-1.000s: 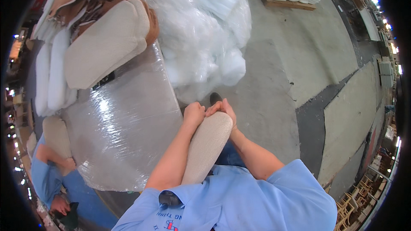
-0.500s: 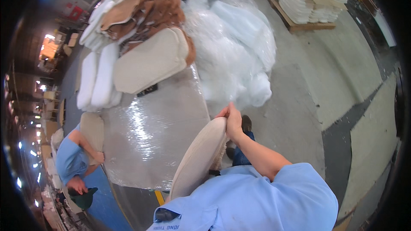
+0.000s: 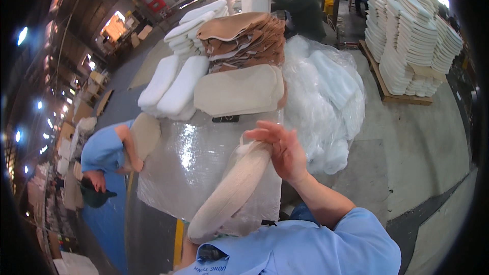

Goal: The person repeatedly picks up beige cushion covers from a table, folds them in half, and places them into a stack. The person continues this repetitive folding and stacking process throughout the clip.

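A long beige padded cushion (image 3: 229,193) in a fabric cover slants across the front of my body, its upper end toward the table. My right hand (image 3: 285,150) is at that upper end. Its fingers reach over the rim and pinch the thin loose edge of the cover, with some fingers raised. At the cushion's lower end a bit of my left forearm (image 3: 186,254) shows. My left hand is hidden behind the cushion, so its fingers cannot be seen.
A plastic-wrapped table (image 3: 168,173) carries beige pads (image 3: 237,91), brown covers (image 3: 244,33) and white foam pads (image 3: 178,84). Plastic-bagged white stuffing (image 3: 323,107) lies to the right; stacked white foam (image 3: 407,40) stands on a pallet. Co-workers are at left (image 3: 104,147) and far side (image 3: 300,12).
My view has tilted up, bringing the far co-worker into sight. The cushion has turned to show its narrow side, and my right hand's fingers have spread more over its upper end.
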{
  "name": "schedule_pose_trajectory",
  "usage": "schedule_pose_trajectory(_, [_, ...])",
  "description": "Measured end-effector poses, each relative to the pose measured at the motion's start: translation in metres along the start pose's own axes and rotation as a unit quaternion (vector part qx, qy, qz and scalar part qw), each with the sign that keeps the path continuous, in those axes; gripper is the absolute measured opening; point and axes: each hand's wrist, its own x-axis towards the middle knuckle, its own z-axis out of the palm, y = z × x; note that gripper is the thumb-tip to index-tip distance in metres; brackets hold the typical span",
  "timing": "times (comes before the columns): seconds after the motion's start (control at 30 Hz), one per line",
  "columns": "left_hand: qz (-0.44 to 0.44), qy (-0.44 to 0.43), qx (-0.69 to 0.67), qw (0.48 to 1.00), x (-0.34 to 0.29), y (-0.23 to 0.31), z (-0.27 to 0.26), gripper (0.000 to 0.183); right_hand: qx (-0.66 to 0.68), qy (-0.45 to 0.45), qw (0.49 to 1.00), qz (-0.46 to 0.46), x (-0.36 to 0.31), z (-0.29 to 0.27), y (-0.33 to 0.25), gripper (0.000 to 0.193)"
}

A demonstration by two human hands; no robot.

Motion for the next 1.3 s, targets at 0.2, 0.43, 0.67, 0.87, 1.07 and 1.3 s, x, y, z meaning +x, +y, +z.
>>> schedule_pose_trajectory(0.2, [0.004,-0.039,-0.055,0.998,0.017,0.069,-0.01,0.042,-0.206,0.075,0.966,0.135,-0.087,-0.076,0.037,0.054])
schedule_pose_trajectory(0.43, [0.061,-0.037,-0.301,0.951,0.086,0.099,-0.026,0.033,-0.227,0.11,0.828,0.501,-0.157,-0.075,0.073,0.057])
schedule_pose_trajectory(0.67, [0.097,0.047,-0.284,0.953,0.059,0.036,0.021,0.023,-0.622,-0.044,0.673,0.397,-0.107,-0.081,0.126,0.056])
schedule_pose_trajectory(0.87, [-0.013,-0.031,-0.223,0.974,-0.028,-0.04,0.044,0.036,-0.643,-0.277,0.516,0.495,-0.078,-0.098,0.166,0.041])
schedule_pose_trajectory(1.07, [0.239,0.072,0.338,0.907,0.037,0.023,0.061,0.067,-0.654,-0.351,0.493,0.454,-0.078,-0.111,0.186,0.034])
schedule_pose_trajectory(1.3, [0.272,-0.055,0.345,0.897,0.105,0.058,0.101,0.042,-0.676,-0.309,0.604,0.289,-0.093,-0.087,0.198,0.028])
